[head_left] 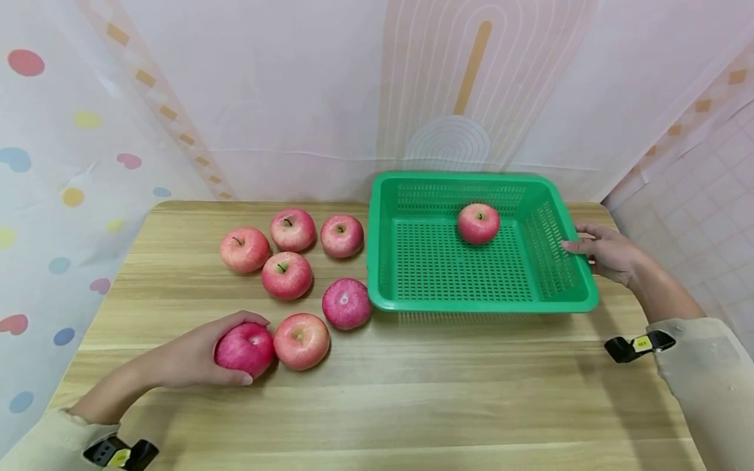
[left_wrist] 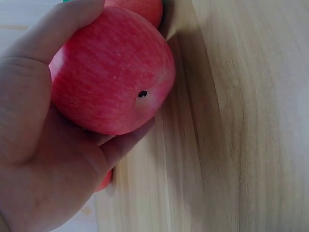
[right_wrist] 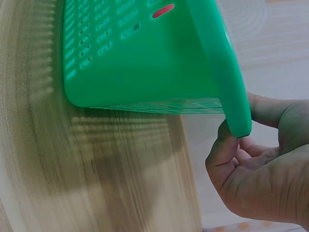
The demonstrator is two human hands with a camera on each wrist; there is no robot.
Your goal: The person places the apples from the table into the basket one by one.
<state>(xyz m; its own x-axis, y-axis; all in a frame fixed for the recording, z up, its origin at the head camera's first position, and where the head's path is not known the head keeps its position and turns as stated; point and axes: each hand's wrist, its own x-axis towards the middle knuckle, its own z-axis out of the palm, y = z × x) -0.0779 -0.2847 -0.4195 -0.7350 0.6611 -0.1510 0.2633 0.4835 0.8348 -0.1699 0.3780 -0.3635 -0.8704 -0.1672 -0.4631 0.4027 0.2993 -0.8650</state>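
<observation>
My left hand [head_left: 252, 350] grips a red apple [head_left: 241, 345] that rests on the wooden table [head_left: 412, 392] near its front left. In the left wrist view the thumb and fingers of this hand [left_wrist: 34, 145] wrap round the apple [left_wrist: 111, 72]. Touching it on the right lies another apple [head_left: 301, 340]. A green plastic basket [head_left: 412, 301] stands at the back right with one apple [head_left: 478, 222] inside. My right hand [head_left: 580, 245] pinches the basket's right rim [right_wrist: 236, 96], with the thumb on one side and the fingers [right_wrist: 222, 150] on the other.
Several more loose apples lie left of the basket, among them one [head_left: 346, 303] close to its front left corner and one [head_left: 287, 275] further left. Patterned curtains close off the table at the back and on both sides.
</observation>
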